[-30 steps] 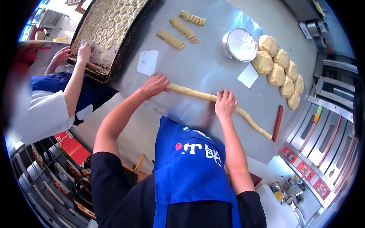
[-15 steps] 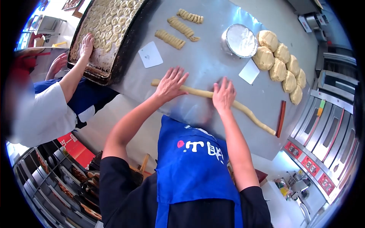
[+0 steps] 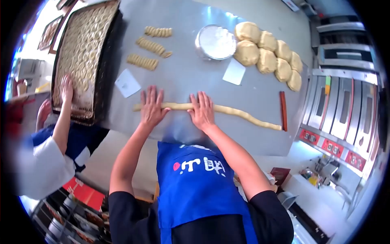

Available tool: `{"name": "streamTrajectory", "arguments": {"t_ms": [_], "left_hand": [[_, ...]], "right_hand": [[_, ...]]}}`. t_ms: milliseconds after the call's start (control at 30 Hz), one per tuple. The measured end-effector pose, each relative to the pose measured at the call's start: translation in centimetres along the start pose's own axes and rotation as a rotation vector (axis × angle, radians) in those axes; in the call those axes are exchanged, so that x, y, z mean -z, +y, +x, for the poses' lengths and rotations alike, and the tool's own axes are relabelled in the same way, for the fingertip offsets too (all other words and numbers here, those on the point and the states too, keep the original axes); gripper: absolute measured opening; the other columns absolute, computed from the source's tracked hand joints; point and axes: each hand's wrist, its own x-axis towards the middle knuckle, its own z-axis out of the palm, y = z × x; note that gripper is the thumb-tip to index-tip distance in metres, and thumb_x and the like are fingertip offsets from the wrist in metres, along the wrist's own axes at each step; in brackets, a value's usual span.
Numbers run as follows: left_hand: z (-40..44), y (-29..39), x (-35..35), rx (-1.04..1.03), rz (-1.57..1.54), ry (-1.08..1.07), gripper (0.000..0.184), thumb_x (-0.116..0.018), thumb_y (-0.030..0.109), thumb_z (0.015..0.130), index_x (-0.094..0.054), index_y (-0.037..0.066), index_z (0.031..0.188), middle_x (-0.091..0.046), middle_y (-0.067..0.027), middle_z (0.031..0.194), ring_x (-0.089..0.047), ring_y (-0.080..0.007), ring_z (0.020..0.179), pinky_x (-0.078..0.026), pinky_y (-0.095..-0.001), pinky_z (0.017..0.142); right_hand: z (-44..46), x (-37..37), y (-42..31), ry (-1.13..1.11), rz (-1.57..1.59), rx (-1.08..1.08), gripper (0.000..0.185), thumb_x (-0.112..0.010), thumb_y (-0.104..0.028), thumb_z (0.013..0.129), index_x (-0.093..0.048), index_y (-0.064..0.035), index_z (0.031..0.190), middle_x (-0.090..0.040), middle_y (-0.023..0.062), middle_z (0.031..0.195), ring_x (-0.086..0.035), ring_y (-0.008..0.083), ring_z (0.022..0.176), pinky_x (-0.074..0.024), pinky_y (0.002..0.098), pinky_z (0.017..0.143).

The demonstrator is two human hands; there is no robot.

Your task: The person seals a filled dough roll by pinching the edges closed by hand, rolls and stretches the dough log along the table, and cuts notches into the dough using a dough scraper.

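Dough rope (image 3: 231, 110) under flat, unclenched left hand (image 3: 152, 110) and right hand (image 3: 202, 113), apart from table edge (image 3: 276, 153), room beyond

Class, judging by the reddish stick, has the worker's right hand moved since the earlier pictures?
Yes: the right hand has moved left along the dough rope, away from the reddish stick.

Comm'l bakery kitchen, w/ s/s ovens (image 3: 341, 118), dough balls (image 3: 267, 61) & lg baking tray (image 3: 106, 69).

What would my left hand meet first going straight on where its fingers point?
Your left hand would probably meet the nearest ridged dough piece, by its right end, though depth is unclear.
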Motion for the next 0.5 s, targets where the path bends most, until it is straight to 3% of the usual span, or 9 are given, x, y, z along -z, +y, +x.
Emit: {"name": "streamTrajectory", "arguments": {"t_ms": [167, 233, 267, 333, 367, 433, 500], "left_hand": [[-2.5, 0.2, 0.9, -0.108, 0.007, -0.040, 0.094, -0.064, 0.066, 0.096, -0.042, 0.005, 0.165, -0.034, -0.0300, 0.171, -0.028, -0.0480, 0.161, -0.017, -0.0690, 0.131], [-4.1, 0.8, 1.6, -0.127, -0.041, -0.065, 0.086, -0.064, 0.056, 0.100, -0.042, 0.004, 0.165, -0.037, -0.0285, 0.171, -0.031, -0.0459, 0.161, -0.018, -0.0669, 0.132], [-4.4, 1.1, 2.3, -0.143, -0.029, -0.062, 0.086, -0.064, 0.056, 0.100, -0.042, 0.004, 0.165, -0.037, -0.0285, 0.171, -0.031, -0.0459, 0.161, -0.018, -0.0669, 0.132], [-5.3, 1.8, 4.3, 0.024, -0.088, 0.127, 0.075, -0.061, 0.046, 0.105, -0.042, 0.003, 0.164, -0.041, -0.0274, 0.169, -0.035, -0.0449, 0.159, -0.019, -0.0651, 0.132], [-5.5, 2.0, 4.9, 0.024, -0.072, 0.122, 0.075, -0.061, 0.046, 0.105, -0.042, 0.003, 0.164, -0.041, -0.0274, 0.169, -0.035, -0.0449, 0.159, -0.019, -0.0651, 0.132], [-5.9, 2.6, 6.0, 0.172, -0.145, 0.252, 0.066, -0.055, 0.037, 0.110, -0.041, 0.001, 0.164, -0.043, -0.0275, 0.167, -0.037, -0.0445, 0.159, -0.019, -0.0650, 0.132], [-7.1, 3.9, 7.3, 0.211, -0.151, 0.217, 0.063, -0.051, 0.036, 0.113, -0.042, 0.000, 0.164, -0.044, -0.0270, 0.167, -0.039, -0.0446, 0.158, -0.023, -0.0611, 0.131]], "right_hand": [[-0.5, 1.1, 0.9, 0.017, -0.015, 0.067, 0.075, -0.065, -0.049, 0.103, -0.044, -0.0106, 0.164, -0.042, 0.0292, 0.167, -0.037, 0.0478, 0.156, -0.0317, 0.0611, 0.126], [-0.8, 2.3, 3.1, -0.073, 0.235, 0.094, 0.068, -0.066, -0.049, 0.103, -0.053, -0.0078, 0.155, -0.056, 0.0296, 0.153, -0.052, 0.0493, 0.142, -0.0441, 0.0584, 0.116], [2.4, 5.1, 5.7, -0.006, 0.224, -0.310, 0.065, -0.070, -0.051, 0.100, -0.060, -0.0015, 0.141, -0.066, 0.0285, 0.132, -0.061, 0.0483, 0.125, -0.0509, 0.0565, 0.104], [5.6, 3.5, 11.3, 0.433, -0.093, -0.500, 0.072, -0.076, -0.057, 0.094, -0.061, 0.0032, 0.132, -0.066, 0.0280, 0.121, -0.062, 0.0463, 0.118, -0.0513, 0.0564, 0.100], [8.0, 6.1, 12.7, 0.175, -0.092, -0.740, 0.088, -0.079, -0.065, 0.088, -0.057, 0.0069, 0.134, -0.064, 0.0292, 0.125, -0.062, 0.0451, 0.121, -0.0516, 0.0560, 0.101], [11.4, 8.4, 14.3, -0.028, -0.112, -0.945, 0.108, -0.080, -0.075, 0.082, -0.052, 0.0063, 0.146, -0.059, 0.0274, 0.142, -0.056, 0.0426, 0.134, -0.0509, 0.0551, 0.106], [12.9, 7.8, 15.1, -0.041, -0.192, -0.934, 0.128, -0.089, -0.074, 0.073, -0.039, 0.0060, 0.160, -0.058, 0.0275, 0.146, -0.053, 0.0422, 0.141, -0.0496, 0.0535, 0.109]]}}
